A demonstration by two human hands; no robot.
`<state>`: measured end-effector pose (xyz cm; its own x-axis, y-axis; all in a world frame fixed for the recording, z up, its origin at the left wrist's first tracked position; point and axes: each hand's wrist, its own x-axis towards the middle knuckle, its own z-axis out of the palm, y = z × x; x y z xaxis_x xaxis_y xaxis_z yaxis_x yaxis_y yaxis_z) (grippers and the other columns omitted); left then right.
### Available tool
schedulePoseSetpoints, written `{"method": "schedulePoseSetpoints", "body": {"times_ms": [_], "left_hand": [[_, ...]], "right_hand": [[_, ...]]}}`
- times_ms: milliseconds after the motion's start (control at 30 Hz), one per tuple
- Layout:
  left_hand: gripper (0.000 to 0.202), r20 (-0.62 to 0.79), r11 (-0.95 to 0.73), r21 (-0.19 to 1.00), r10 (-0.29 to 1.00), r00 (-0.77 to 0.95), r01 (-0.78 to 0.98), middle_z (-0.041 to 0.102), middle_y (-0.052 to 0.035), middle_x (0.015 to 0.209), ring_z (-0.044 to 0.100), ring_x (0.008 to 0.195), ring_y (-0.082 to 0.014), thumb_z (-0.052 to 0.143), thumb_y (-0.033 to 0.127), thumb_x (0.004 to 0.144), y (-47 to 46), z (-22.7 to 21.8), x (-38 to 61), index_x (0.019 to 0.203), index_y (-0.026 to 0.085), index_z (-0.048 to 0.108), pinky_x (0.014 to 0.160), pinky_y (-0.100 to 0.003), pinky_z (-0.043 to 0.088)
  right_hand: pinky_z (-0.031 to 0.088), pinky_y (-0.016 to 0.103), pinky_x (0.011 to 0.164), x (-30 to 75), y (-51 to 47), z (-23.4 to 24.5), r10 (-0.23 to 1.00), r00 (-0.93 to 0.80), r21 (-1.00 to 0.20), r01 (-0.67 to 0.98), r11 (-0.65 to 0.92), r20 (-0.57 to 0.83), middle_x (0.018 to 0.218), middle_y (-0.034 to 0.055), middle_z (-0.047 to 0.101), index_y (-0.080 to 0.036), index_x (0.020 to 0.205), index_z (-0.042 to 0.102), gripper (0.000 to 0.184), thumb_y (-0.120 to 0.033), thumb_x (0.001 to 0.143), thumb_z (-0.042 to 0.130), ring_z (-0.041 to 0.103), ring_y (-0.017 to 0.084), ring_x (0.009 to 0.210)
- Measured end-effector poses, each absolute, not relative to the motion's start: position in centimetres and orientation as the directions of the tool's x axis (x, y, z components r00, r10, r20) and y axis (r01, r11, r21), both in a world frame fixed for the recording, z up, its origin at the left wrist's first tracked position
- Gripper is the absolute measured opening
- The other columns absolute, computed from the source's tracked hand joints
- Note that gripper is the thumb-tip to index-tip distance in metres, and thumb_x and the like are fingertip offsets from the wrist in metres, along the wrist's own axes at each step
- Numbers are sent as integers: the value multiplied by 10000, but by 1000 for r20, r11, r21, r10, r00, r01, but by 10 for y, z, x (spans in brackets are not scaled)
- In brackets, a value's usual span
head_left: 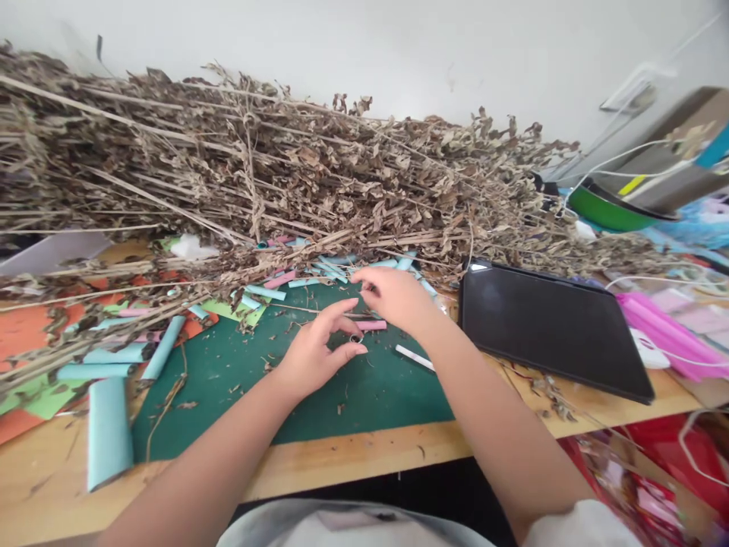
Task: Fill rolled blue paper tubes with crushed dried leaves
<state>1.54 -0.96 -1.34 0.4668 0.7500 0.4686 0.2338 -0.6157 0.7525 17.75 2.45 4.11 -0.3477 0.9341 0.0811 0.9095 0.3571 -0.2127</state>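
Here the left hand pinches a small ring over the green mat mid-desk; the right hand, fingers curled, touches a thin dry twig. Dried branches crowd the desk's back edge, a black tray sits right

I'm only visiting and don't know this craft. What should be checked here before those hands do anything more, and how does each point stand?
1. Left hand grips something between its fingers: cannot tell; a small ring-like piece sits at the fingertips, too small to make out.
2. Right hand has a hold on the thin stem: cannot tell, the fingertips are blurred.
3. Pink paper roll is close by: ok, it lies just below the right hand.
4. Green mat is free of crumbs: not ok, dry bits are scattered on it.
5. Dried branch pile stays off the work spot: not ok, stems spill over the mat's far edge.
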Motion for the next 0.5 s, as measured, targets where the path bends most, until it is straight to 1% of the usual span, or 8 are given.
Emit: {"method": "schedulePoseSetpoints", "body": {"times_ms": [67, 100, 133, 167, 233, 300, 367, 500], "left_hand": [[624, 474, -605, 770, 755, 453, 203, 622, -16, 785, 600, 773, -135, 602, 246, 724, -9, -15, 16, 1233, 230, 240, 783, -291, 440], [650, 481, -603, 775, 756, 445, 188, 618, -17, 780, 600, 770, -135, 606, 252, 720, -9, -16, 16, 1239, 227, 215, 780, -291, 442], [662, 486, -603, 778, 756, 438, 178, 614, -16, 772, 600, 765, -133, 611, 259, 717, -9, -17, 16, 1238, 225, 205, 774, -288, 445], [654, 490, -603, 779, 756, 433, 171, 610, -14, 767, 600, 759, -131, 612, 267, 715, -8, -17, 16, 1228, 224, 209, 764, -283, 449], [600, 488, -598, 783, 761, 428, 170, 603, -15, 772, 601, 754, -127, 616, 285, 709, -7, -19, 16, 1182, 226, 252, 743, -269, 457], [524, 483, -588, 789, 773, 412, 179, 595, -15, 777, 602, 748, -126, 622, 312, 700, -7, -21, 17, 1111, 224, 309, 720, -259, 465], [465, 483, -578, 790, 792, 373, 203, 582, -17, 782, 604, 749, -130, 627, 346, 685, -7, -23, 17, 1039, 215, 356, 701, -254, 474], [356, 516, -600, 755, 793, 324, 264, 582, -24, 791, 605, 741, -123, 626, 379, 674, -8, -25, 16, 906, 193, 429, 659, -219, 485]], "right_hand": [[428, 233, 591, 186, 16, 38, 924, -341, -541, 751, 377, 171, 856, 15, 610, -211, 1008, 521, 255, -170, 775, 423, 561, 106, 681], [431, 219, 557, 189, 12, 34, 921, -325, -714, 591, 376, 216, 817, 7, 602, -205, 961, 540, 220, -178, 764, 445, 552, 97, 647], [432, 213, 532, 189, 8, 28, 919, -302, -845, 394, 361, 252, 775, 1, 593, -200, 899, 559, 177, -181, 747, 471, 545, 94, 621], [434, 213, 518, 189, 4, 22, 920, -278, -919, 205, 338, 276, 741, -6, 584, -197, 842, 570, 135, -182, 729, 498, 541, 92, 604], [437, 210, 503, 184, -2, 10, 925, -233, -954, -49, 296, 299, 695, -21, 566, -199, 766, 571, 73, -179, 705, 536, 531, 83, 572], [439, 206, 505, 178, -6, 2, 932, -189, -946, -158, 282, 309, 681, -27, 555, -200, 737, 566, 54, -167, 697, 553, 526, 76, 567], [441, 204, 514, 174, -8, -2, 923, -182, -938, -146, 314, 338, 700, -19, 558, -199, 727, 564, 59, -149, 701, 546, 533, 80, 599], [443, 216, 554, 178, -11, 1, 834, -284, -856, 79, 511, 473, 727, 5, 575, -192, 730, 566, 121, -82, 704, 522, 547, 100, 670]]}}
